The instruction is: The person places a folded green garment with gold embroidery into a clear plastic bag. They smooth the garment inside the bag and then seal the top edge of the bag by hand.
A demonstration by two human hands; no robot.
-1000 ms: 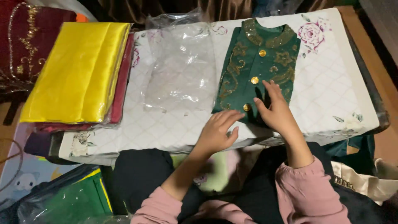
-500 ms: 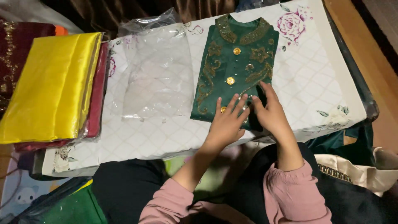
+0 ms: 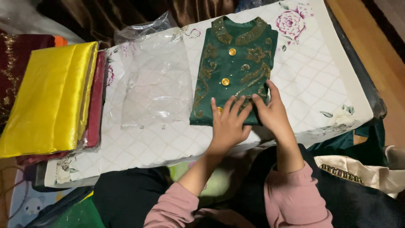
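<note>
Head camera, looking straight down at a surface (image 3: pixel 139 147) covered by a white quilted cloth with a diamond pattern and pink rose prints at the corners.

A folded dark green garment (image 3: pixel 234 63) lies flat on the cloth, right of centre, its collar pointing away from the person. It has gold embroidery around the collar and down the front, and a row of round gold buttons along the middle.

Both of the person's hands rest on the near, lower edge of this garment. The left hand (image 3: pixel 228 124) lies palm down with fingers spread flat, pressing the fabric and grasping nothing. The right hand (image 3: pixel 272 112) lies just beside it, fingers extended and close together, also flat on the fabric; whether its fingertips pinch a fold is hard to tell from this angle. The two hands nearly touch at the fingertips. Pink sleeves cover both forearms.

Left of the garment, just beside it, lies an empty clear plastic bag (image 3: pixel 154 78), crinkled and flat on the cloth.

Further left, at the edge of the surface, sits a stack of folded fabric: a shiny yellow satin piece (image 3: pixel 48 95) on top, with a maroon piece (image 3: pixel 96 101) showing beneath it along its right side.

At the lower right, off the surface, a cream cloth with dark gold trim (image 3: pixel 358 171) is partly visible.
</note>
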